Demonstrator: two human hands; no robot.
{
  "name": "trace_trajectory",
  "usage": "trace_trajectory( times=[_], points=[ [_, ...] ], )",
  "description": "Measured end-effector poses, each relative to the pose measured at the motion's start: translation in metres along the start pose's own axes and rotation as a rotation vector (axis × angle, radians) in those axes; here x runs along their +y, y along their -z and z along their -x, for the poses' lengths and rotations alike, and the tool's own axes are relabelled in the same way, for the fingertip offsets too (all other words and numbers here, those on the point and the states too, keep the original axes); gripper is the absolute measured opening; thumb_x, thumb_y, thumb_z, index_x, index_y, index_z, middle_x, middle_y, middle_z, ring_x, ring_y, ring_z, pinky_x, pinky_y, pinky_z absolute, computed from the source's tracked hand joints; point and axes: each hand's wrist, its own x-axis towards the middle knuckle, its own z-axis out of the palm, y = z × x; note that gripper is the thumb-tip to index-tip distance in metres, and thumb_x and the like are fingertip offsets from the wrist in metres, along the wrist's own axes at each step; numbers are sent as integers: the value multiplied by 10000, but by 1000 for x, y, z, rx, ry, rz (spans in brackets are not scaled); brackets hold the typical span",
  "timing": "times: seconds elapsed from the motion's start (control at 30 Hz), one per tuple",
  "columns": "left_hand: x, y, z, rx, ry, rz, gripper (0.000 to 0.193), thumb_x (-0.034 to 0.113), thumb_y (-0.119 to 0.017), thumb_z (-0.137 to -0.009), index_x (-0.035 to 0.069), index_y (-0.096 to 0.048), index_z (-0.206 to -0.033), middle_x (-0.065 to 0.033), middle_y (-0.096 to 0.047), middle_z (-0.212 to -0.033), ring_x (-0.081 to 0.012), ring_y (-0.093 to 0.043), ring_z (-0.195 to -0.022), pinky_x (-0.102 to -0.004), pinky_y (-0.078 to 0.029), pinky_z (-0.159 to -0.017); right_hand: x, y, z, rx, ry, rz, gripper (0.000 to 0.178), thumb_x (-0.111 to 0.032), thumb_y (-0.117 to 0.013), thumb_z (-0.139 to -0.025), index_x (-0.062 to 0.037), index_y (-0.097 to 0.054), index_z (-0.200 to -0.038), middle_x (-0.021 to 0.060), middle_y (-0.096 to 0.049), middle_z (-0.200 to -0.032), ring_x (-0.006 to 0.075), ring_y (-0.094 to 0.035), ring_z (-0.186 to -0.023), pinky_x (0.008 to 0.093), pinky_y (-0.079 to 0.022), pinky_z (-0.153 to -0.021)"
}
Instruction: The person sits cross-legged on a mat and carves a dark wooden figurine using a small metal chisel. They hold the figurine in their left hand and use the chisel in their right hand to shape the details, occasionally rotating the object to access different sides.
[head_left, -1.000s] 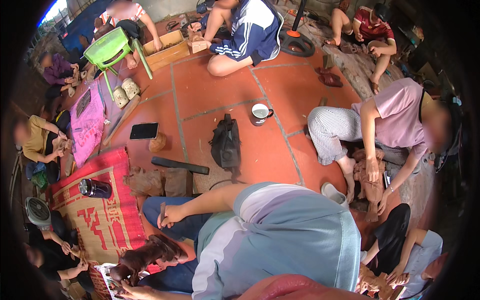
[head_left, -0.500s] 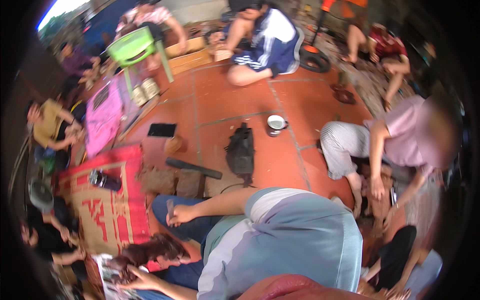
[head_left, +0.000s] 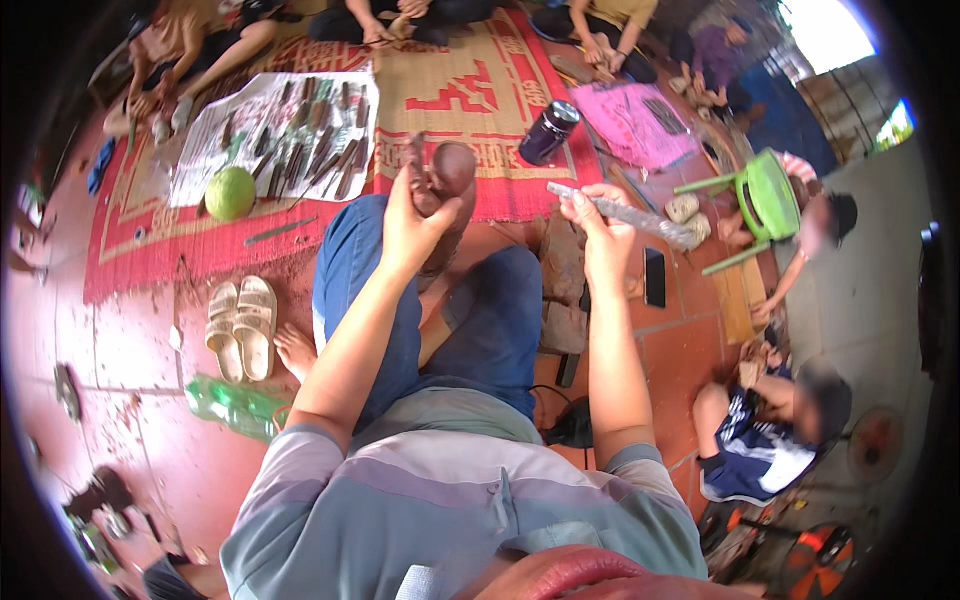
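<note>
My left hand (head_left: 420, 222) is closed around a dark brown carved figure (head_left: 455, 168) with a rounded top, held above my lap. Its lower part drops between my knees, where my arm and leg partly hide it. To the right, my right hand (head_left: 603, 238) pinches a long, narrow grey strip (head_left: 640, 216) that sticks out on both sides of the fingers; its material is unclear. The two hands are apart, and the strip does not touch the figure. Beyond my knees, a white printed sheet (head_left: 190, 185) carries several dark slender carving tools (head_left: 322, 148).
A red-and-tan mat (head_left: 440, 90) bears a dark flask (head_left: 550, 132) and a green round fruit (head_left: 230, 193). Sandals (head_left: 242, 330) and a green plastic bottle (head_left: 235, 407) lie left of my legs. Brown blocks (head_left: 563, 280) and a phone (head_left: 654, 277) are at my right. Several people sit around.
My view has swung left, bringing the mat and tools to the far middle. My right hand has come up off my leg with the strip; my left hand still grips the carved figure.
</note>
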Motion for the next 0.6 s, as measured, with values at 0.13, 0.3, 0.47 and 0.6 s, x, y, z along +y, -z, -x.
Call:
trace_trajectory(
  times=[0.13,0.3,0.47,0.6],
  points=[
    [2,-1,7,-35,64,19,592,148,-770,-684,18,-478,-1181,-111,-585,-1045,-230,-574,-987,-348,-454,-879,-40,-43,-22,-365,193,169,70,5,-658,-849,-2,-613,-902,40,-653,-903,84,-600,-829,234,-491,-739],
    [-1,2,3,-172,140,24,704,135,-778,-714,26,-437,-1320,-110,-585,-1182,-183,-554,-1108,-327,-435,-960,-53,-81,-41,-935,500,625,90,-24,-630,-808,-26,-622,-898,88,-646,-851,212,-625,-765,322,-499,-721],
    [-10,-1,-1,-72,98,51,562,182,-761,-649,10,-515,-1125,-164,-576,-1048,-319,-556,-1023,-407,-433,-905,-58,-99,-68,-850,138,592,86,-64,-641,-796,-14,-648,-866,89,-642,-776,194,-622,-746,316,-486,-700],
    [-7,-3,4,-92,82,86,630,205,-762,-660,10,-492,-1195,-177,-577,-1075,-332,-553,-1041,-410,-429,-917,-57,-82,-91,-629,164,486,23,-23,-620,-872,-22,-614,-894,37,-661,-871,96,-604,-838,249,-473,-754]
  ],
)
